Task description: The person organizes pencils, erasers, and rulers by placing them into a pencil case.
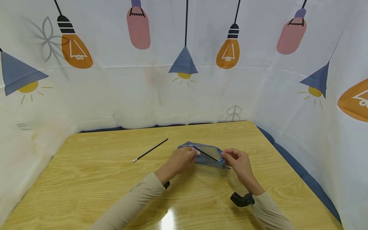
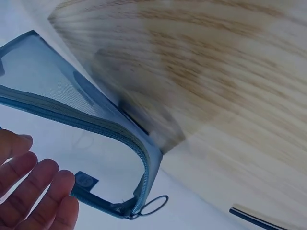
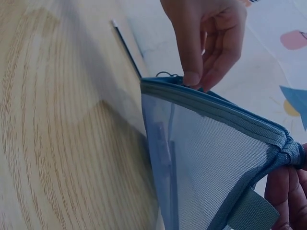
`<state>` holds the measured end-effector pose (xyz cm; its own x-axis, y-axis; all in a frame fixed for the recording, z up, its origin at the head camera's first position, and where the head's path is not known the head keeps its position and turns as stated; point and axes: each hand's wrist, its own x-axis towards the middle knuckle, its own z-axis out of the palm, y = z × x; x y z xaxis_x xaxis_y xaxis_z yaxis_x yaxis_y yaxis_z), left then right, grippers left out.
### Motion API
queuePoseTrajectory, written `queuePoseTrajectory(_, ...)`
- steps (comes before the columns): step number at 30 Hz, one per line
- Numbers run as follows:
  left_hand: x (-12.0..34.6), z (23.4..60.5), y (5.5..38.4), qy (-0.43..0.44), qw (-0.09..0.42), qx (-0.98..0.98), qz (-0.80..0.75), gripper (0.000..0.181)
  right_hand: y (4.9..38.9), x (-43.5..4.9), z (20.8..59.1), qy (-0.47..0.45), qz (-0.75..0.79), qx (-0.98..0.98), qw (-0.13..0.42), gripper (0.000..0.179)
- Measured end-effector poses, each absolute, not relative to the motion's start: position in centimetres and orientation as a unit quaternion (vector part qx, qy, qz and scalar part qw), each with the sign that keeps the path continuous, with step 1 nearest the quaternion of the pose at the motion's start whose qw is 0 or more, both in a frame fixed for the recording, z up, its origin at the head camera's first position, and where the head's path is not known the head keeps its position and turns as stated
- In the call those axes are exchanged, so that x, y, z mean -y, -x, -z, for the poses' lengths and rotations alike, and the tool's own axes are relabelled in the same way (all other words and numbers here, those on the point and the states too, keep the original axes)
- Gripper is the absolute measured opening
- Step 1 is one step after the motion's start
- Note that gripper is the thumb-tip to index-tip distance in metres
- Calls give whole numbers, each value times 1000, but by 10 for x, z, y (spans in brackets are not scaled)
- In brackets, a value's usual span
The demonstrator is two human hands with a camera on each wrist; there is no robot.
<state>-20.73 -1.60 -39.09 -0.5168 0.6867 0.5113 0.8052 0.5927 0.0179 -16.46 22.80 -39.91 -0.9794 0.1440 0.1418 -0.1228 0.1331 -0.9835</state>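
A blue mesh zip pouch [image 1: 211,164] stands unzipped on the table. My right hand [image 1: 240,164] pinches its right end, where the fabric bunches up in the right wrist view. My left hand [image 1: 181,159] is at the pouch's left end. In the left wrist view its fingers [image 2: 33,196] are loosely bent over the opening, with nothing seen in them; the right wrist view shows its fingertips at the zip edge [image 3: 211,108], near a ring pull [image 2: 154,205]. Inside the pouch lies a dark stick [image 1: 205,153], and a pinkish shape [image 3: 164,143] shows through the mesh.
A black pencil [image 1: 150,150] with a white end lies on the wooden table [image 1: 100,179], left of the pouch. A pale curtain [image 1: 129,92] printed with lamps hangs behind and along both sides. Each wrist wears a dark band [image 1: 242,199].
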Motion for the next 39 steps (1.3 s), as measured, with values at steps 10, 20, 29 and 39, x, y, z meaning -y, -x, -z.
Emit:
queuePoseTrajectory(10, 33, 389, 205, 429, 258, 850, 165, 6, 166, -227, 399, 14, -670, 734, 108, 21)
queuePoseTrajectory(20, 52, 386, 206, 433, 333, 818, 182, 16, 166, -227, 398, 15, -684, 720, 111, 23)
queuePoseTrajectory(29, 66, 378, 201, 405, 310, 848, 147, 14, 164, -226, 396, 25, -704, 701, 110, 23)
queuePoseTrajectory(39, 82, 376, 205, 364, 307, 871, 117, 18, 167, -227, 396, 31, -717, 689, 98, 18)
